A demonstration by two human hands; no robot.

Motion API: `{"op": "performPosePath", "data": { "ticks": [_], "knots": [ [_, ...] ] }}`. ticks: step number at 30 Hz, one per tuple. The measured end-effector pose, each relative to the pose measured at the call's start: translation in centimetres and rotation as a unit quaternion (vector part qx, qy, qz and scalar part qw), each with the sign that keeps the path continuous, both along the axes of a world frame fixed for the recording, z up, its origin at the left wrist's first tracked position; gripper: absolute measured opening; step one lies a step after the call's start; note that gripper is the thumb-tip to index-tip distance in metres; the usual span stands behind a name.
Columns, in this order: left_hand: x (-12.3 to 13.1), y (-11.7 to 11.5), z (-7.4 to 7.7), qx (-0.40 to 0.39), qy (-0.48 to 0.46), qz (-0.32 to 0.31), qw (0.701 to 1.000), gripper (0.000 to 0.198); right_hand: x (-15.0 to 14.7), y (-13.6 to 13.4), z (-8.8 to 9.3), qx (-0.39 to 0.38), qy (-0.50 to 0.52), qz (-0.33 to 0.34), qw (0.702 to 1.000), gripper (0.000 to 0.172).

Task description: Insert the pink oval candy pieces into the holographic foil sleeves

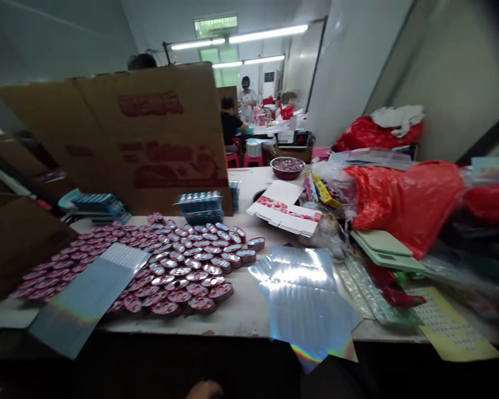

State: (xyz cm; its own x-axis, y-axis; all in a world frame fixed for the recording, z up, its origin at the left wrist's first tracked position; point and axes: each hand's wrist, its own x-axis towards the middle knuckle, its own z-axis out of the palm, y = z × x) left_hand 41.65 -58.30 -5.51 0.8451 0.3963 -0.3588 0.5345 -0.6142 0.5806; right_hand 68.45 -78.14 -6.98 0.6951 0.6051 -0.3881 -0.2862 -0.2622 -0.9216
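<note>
Just the top edge of one hand, apparently my left hand (pixel 205 389), shows at the bottom of the view, below the table's front edge. Its fingers are mostly cut off, so whether it holds anything is hidden. My right hand is out of view. Above the hand, many small oval pink pieces (pixel 178 293) with shiny tops stand packed together on the white table (pixel 241 316). A silvery sheet (pixel 89 299) lies across their left part and over the front edge. To the right, several overlapping iridescent sheets (pixel 307 305) also stick out past that edge.
A tall cardboard panel (pixel 149 133) stands behind the pieces, with blue packs (pixel 199 206) before it. Farther right are a white carton (pixel 285 208), a filled bowl (pixel 288 168), a red plastic bag (pixel 407 194), a pale green scale (pixel 386 249) and yellow sheet (pixel 457 327). People work behind.
</note>
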Motion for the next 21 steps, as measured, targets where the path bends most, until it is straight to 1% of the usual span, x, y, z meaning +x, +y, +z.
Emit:
{"op": "performPosePath", "data": {
  "ticks": [2,3,4,5,6,8,9,11,13,15,17,19,21],
  "knots": [
    [-2.5,3.0,0.2,-0.013,0.002,0.040,0.999,0.022,-3.6,2.5,1.3,-0.009,-0.009,0.003,1.000,0.034],
    [-3.7,4.6,0.3,-0.018,0.003,0.070,0.997,0.021,-5.3,4.3,2.2,-0.011,-0.016,0.006,1.000,0.032],
    [-4.8,6.2,0.4,-0.015,-0.008,0.097,0.995,0.024,-6.8,6.7,3.2,-0.006,-0.032,-0.006,0.999,0.030],
    [-5.9,7.9,0.6,-0.009,-0.026,0.119,0.992,0.026,-8.1,9.5,4.4,0.003,-0.054,0.012,0.998,0.027],
    [-7.1,9.6,0.8,-0.012,-0.036,0.126,0.991,0.029,-9.2,12.8,5.6,0.005,-0.075,0.033,0.997,0.026],
    [-9.6,13.1,1.4,-0.011,-0.057,0.128,0.990,0.030,-11.0,20.0,7.7,0.009,-0.118,0.076,0.990,0.026],
    [-10.9,14.8,1.8,-0.011,-0.065,0.121,0.990,0.030,-11.7,23.6,8.5,-0.009,-0.151,0.099,0.983,0.026],
    [-13.6,18.1,2.7,-0.007,-0.083,0.103,0.991,0.030,-12.8,29.9,9.4,-0.062,-0.260,0.113,0.957,0.023],
    [-15.9,21.1,3.8,0.001,-0.093,0.104,0.990,0.030,-13.7,34.7,9.4,-0.136,-0.338,0.116,0.924,0.017],
    [-17.5,23.7,4.8,0.005,-0.093,0.124,0.988,0.031,-14.5,37.9,9.0,-0.203,-0.386,0.138,0.889,0.013],
    [-18.1,25.6,5.6,-0.002,-0.093,0.136,0.986,0.032,-15.2,40.0,8.6,-0.245,-0.412,0.176,0.860,0.012],
    [-17.9,26.7,6.0,-0.006,-0.102,0.134,0.986,0.032,-16.0,41.5,8.3,-0.258,-0.426,0.234,0.835,0.012],
    [-17.1,27.3,6.1,0.009,-0.117,0.130,0.985,0.031,-17.0,42.6,8.1,-0.272,-0.435,0.305,0.802,0.013]
  ]
}}
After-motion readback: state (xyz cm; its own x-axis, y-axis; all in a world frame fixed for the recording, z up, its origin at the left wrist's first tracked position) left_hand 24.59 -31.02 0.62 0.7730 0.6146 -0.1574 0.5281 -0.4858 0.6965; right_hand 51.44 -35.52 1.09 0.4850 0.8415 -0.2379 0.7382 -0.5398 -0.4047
